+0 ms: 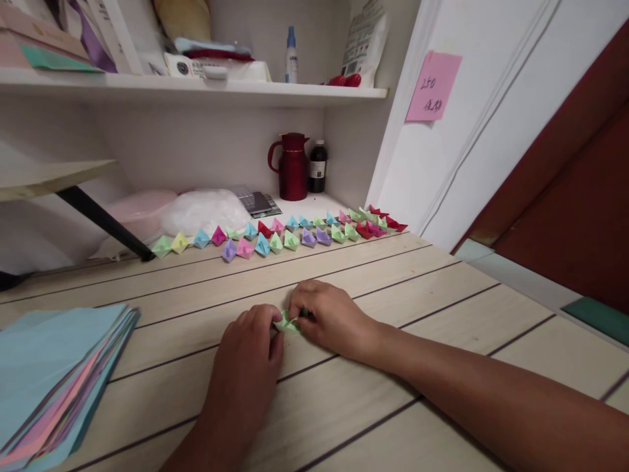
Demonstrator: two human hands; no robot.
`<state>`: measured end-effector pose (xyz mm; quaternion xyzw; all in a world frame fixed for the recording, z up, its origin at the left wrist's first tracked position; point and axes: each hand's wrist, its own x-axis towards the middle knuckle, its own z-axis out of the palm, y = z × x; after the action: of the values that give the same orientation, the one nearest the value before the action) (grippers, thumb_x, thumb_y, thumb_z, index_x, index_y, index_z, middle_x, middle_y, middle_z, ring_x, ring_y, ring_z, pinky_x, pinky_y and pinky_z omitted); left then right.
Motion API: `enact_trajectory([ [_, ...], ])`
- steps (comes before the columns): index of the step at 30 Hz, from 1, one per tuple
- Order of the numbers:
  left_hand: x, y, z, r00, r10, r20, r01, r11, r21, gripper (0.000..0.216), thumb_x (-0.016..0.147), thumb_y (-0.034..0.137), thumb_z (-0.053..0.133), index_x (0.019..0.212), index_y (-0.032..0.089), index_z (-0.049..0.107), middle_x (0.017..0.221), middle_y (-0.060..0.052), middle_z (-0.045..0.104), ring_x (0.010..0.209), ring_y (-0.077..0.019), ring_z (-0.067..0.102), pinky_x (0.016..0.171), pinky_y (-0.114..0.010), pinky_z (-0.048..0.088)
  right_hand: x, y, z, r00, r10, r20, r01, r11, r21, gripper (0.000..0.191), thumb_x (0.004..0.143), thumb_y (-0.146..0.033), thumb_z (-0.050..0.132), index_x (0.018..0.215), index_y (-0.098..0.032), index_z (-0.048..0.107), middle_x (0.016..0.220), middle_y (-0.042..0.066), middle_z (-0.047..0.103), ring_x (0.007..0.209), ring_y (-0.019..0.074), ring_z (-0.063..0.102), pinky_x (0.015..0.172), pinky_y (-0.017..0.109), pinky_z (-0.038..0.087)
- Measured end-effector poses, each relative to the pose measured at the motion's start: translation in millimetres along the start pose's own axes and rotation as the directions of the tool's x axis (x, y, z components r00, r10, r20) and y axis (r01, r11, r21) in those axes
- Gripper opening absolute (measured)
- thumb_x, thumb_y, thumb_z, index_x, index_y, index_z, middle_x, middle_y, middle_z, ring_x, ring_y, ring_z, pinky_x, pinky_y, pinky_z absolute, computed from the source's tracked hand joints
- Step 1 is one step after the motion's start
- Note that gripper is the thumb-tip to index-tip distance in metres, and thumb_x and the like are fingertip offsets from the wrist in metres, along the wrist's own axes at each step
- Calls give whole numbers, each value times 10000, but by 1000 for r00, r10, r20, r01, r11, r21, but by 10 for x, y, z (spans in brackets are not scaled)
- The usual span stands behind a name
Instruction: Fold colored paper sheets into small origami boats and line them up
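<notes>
A small green folded paper piece (286, 322) lies on the pale wooden table (393, 288), pinched from both sides. My left hand (248, 357) grips its left edge with curled fingers. My right hand (328, 316) presses and pinches its right side, fingers closed. Most of the paper is hidden under my fingers. Behind it, several finished paper boats (275, 235) in green, blue, pink, purple and red stand in rows across the table's back.
A stack of coloured paper sheets (54, 367) lies at the front left. A red jug (292, 166) and a dark bottle (318, 166) stand at the back, beside a white plastic bag (204, 211). A pink sticky note (433, 86) hangs on the white door.
</notes>
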<state>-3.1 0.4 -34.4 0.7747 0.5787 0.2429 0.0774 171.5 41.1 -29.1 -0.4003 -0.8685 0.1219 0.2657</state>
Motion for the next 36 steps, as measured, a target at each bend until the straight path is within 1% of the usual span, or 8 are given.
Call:
enact_trajectory([
  [4,-12,1,3,999,-34,4,34,999,-11,146,816,142,502,927,235,518,893,-27,634,850,-236,585,743,-370,432,-2,-6,3,1000,-15,-14,15,999,-32,138,757,-87,570,790,-206,630,865,16,649,835,162,578,767,269,407],
  [9,-13,-3,-9,1000,0,12,0,1000,0,140,824,134,485,920,231,514,880,-31,629,847,-242,581,737,-380,433,-5,1,2,1000,-18,-9,18,1000,-16,149,759,-86,573,811,-211,633,867,21,643,843,169,573,776,277,407],
  [13,-4,0,-14,999,44,19,-44,999,10,122,834,128,470,885,231,513,881,-29,614,840,-237,562,737,-384,425,-10,-14,-5,1000,-12,-20,12,1000,-3,212,743,-71,576,879,-224,631,892,25,642,878,183,572,801,291,409],
  [17,3,21,-20,999,43,24,-43,999,5,135,832,113,459,879,226,516,887,-34,607,844,-236,548,739,-386,418,-19,-29,-18,999,-25,-29,25,1000,11,291,734,-52,557,955,-234,613,930,26,650,914,190,572,819,295,413],
  [23,-2,35,-28,999,17,28,-17,1000,14,115,830,120,463,852,223,509,864,-34,600,837,-239,547,732,-387,418,-23,-23,-14,1000,-28,-7,28,1000,-10,255,744,-66,553,924,-234,620,910,25,652,890,193,570,818,302,407],
  [28,-8,16,-18,999,30,16,-30,999,38,108,825,126,474,848,227,506,857,-29,601,828,-239,561,730,-391,433,-20,-27,-7,1000,-11,-22,11,1000,18,299,719,-47,557,954,-227,597,943,30,657,935,201,570,833,306,402],
  [33,-7,-11,9,997,47,-59,-49,998,-31,210,815,122,503,996,227,503,1007,-50,605,946,-244,587,800,-404,471,-27,-28,-12,1000,-17,-15,17,1000,0,254,732,-58,557,914,-228,608,907,26,648,898,198,566,814,306,405],
  [36,-3,-25,22,996,57,-67,-60,998,-37,223,813,120,512,1006,232,509,1012,-46,609,953,-245,599,808,-416,479,-37,-7,5,999,-41,-13,41,999,-5,288,739,-56,564,945,-241,645,909,28,646,901,197,569,818,310,405],
])
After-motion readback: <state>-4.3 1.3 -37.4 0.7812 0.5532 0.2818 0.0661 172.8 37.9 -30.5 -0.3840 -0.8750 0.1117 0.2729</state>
